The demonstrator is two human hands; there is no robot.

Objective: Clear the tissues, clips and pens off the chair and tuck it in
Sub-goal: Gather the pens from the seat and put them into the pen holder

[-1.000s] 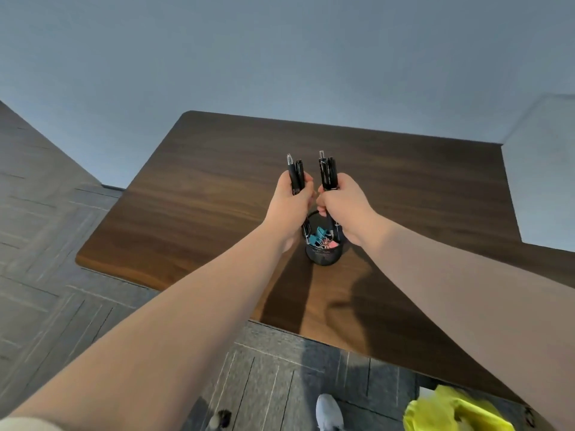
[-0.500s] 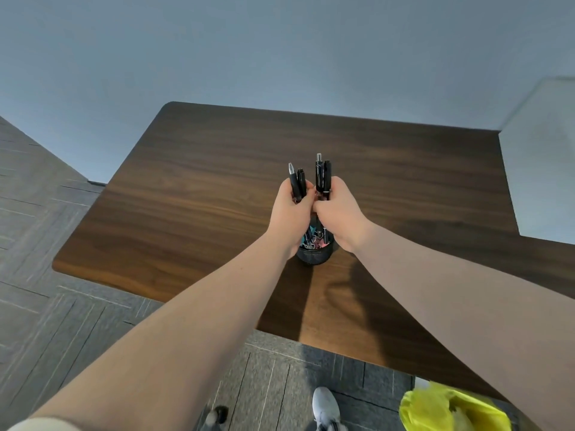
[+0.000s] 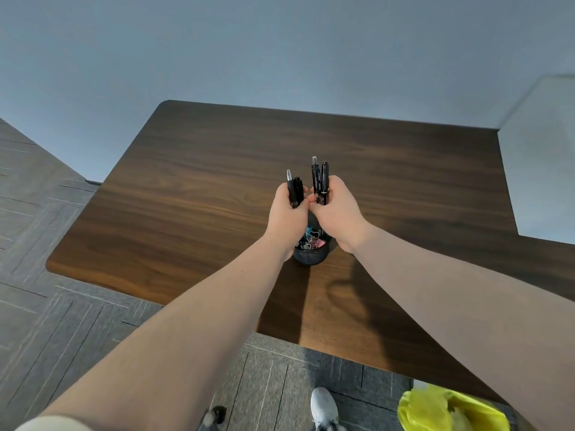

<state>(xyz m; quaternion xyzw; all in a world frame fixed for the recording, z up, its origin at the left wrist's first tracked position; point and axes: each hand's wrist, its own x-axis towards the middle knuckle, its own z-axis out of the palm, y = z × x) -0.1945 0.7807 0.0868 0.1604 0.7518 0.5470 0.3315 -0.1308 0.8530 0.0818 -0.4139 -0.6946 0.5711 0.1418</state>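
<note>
A black mesh cup [image 3: 311,256] stands on the dark wooden desk [image 3: 193,194] and holds coloured binder clips [image 3: 311,241]. Right above it, my left hand [image 3: 287,214] grips black pens [image 3: 294,188] upright. My right hand [image 3: 337,213] grips two more black pens [image 3: 320,181], also upright. Both fists touch each other over the cup, and the pens' lower ends are hidden behind them. The chair is mostly out of view; only a caster [image 3: 214,415] shows at the bottom edge.
A yellow plastic bag [image 3: 448,409] sits at the bottom right beside the desk's near edge. My white shoe [image 3: 323,409] stands on the grey carpet tiles [image 3: 62,321]. A pale wall runs behind the desk, with a white panel [image 3: 541,169] at the right.
Both hands with their pens have come closer together and lower over the cup, then parted slightly. The camera has shifted a little, so the desk sits differently in view.
</note>
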